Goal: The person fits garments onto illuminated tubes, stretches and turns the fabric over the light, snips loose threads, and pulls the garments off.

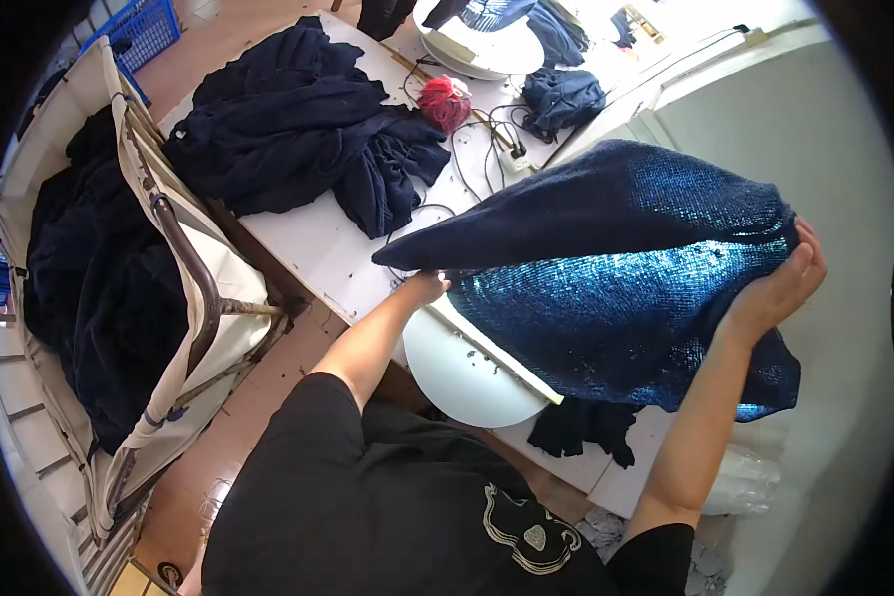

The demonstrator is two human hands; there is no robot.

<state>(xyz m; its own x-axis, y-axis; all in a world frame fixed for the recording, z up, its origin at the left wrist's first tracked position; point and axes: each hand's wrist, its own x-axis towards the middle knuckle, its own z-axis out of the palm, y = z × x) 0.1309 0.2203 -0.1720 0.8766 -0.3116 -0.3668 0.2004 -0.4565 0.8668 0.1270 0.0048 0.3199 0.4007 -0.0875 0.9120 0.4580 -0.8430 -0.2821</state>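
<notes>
A dark navy knitted garment point(606, 288) is spread between my two hands, and bright light shines through its knit. My left hand point(427, 286) is closed on the garment's left edge; part of its fingers is hidden by the cloth. At the far right end, my right hand point(785, 283) grips the fabric, its fingers partly behind or inside it, which I cannot tell apart. Beneath the garment a white rounded lit surface point(467, 372) with a pale straight strip sticks out toward my body.
On the white table point(308, 243) lies a navy garment heap point(298, 129), beside red yarn point(445, 104) and black cables point(477, 164). A cloth-lined cart point(194, 288) full of dark garments stands left. Dark fabric point(586, 429) lies near the table's front; a wall point(815, 149) rises right.
</notes>
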